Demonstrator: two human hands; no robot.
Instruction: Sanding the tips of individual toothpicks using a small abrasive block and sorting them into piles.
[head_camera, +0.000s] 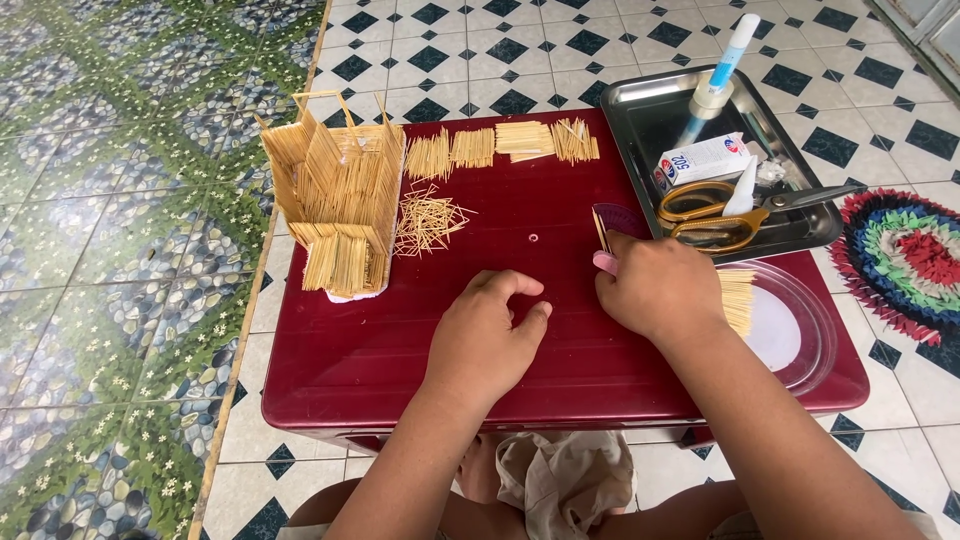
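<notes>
My right hand (655, 288) grips a small pink-handled tool (604, 262) and holds a few thin sticks (601, 231) upright against a dark fan-shaped piece (622, 217) on the dark red table (350, 350). My left hand (487, 338) rests on the table beside it, fingers curled with thumb and forefinger nearly touching; whether it pinches anything I cannot tell. A small house model made of sticks (335, 195) stands at the table's far left, with a loose pile of sticks (430, 220) next to it.
Neat bundles of sticks (510, 145) lie along the far edge. A metal tray (640, 110) at the right holds scissors (720, 212), a glue tube (718, 70) and a small box (705, 160). A clear plate (800, 330) with sticks sits near right. A colourful mat (905, 255) lies on the tiled floor.
</notes>
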